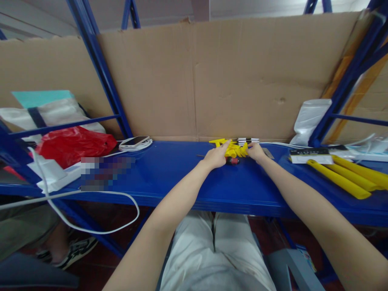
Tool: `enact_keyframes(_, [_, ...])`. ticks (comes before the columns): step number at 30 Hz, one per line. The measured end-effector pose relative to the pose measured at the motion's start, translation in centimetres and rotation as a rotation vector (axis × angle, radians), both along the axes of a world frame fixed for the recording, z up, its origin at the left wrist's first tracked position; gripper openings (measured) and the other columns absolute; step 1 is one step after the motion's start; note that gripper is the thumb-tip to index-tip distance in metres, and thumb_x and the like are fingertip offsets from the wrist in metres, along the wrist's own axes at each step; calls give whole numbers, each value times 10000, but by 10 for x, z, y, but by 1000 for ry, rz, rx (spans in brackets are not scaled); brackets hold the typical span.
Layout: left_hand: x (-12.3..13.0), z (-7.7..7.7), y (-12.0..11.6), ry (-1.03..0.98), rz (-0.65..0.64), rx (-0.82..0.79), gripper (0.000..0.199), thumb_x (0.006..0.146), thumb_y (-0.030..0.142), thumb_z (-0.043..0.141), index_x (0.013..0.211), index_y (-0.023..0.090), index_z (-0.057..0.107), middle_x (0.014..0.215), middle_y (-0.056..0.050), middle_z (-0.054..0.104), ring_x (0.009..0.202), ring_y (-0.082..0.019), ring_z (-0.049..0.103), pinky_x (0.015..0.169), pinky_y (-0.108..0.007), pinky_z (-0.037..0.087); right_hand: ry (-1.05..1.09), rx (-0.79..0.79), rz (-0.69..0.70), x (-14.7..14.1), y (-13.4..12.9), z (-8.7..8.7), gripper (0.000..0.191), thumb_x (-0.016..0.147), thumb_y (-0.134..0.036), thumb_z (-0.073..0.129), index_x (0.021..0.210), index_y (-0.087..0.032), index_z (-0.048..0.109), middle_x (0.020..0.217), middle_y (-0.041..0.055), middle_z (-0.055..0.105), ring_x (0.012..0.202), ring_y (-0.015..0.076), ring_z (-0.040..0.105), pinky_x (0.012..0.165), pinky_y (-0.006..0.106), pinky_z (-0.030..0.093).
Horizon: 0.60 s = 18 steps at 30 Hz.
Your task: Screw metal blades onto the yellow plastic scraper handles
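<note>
Currently seeing left hand on the left side of the yellow parts, right hand at their right end. Can't tell gripping from resting for either hand's fingers; too small. Parts bunched on blue worktop, near cardboard panel, just behind red-and-black handle.

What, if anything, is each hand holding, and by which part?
The left hand and right hand are at opposite sides of the yellow pieces; whether either grips one, and where, cannot be told.
</note>
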<state>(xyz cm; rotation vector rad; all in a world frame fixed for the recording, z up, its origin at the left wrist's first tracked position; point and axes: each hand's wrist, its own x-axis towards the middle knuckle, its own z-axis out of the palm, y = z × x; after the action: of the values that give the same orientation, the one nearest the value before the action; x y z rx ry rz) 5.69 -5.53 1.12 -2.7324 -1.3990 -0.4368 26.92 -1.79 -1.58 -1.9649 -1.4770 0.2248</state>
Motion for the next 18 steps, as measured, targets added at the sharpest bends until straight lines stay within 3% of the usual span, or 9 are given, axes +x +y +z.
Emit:
enact_keyframes(6, [0,0,0,-11,0,-3,819,879,142,498,1612,268,156,1555,-110,469,1305,-263,584,1037,-386,503,-234,-113,-19,-7,-5,2,300,870,-169,524,1051,-124,759,1121,188,736,1115,317,681,886,347,531])
enact_keyframes(12, [-1,2,-1,-31,4,-16,818,886,164,508,1613,284,153,1556,-99,471,1303,-266,585,1027,-393,512,-430,-168,30,-14,-11,4,361,933,-411,486,1029,-182,749,1134,173,725,1138,320,658,870,390,525])
enact_keyframes(18, [-1,4,-4,-49,9,-30,803,886,142,490,1611,278,172,1533,-89,502,1302,-259,588,1029,-378,508,-381,-121,148,-14,-8,0,293,934,-317,520,1054,-158,735,1168,151,728,1091,269,679,851,304,496])
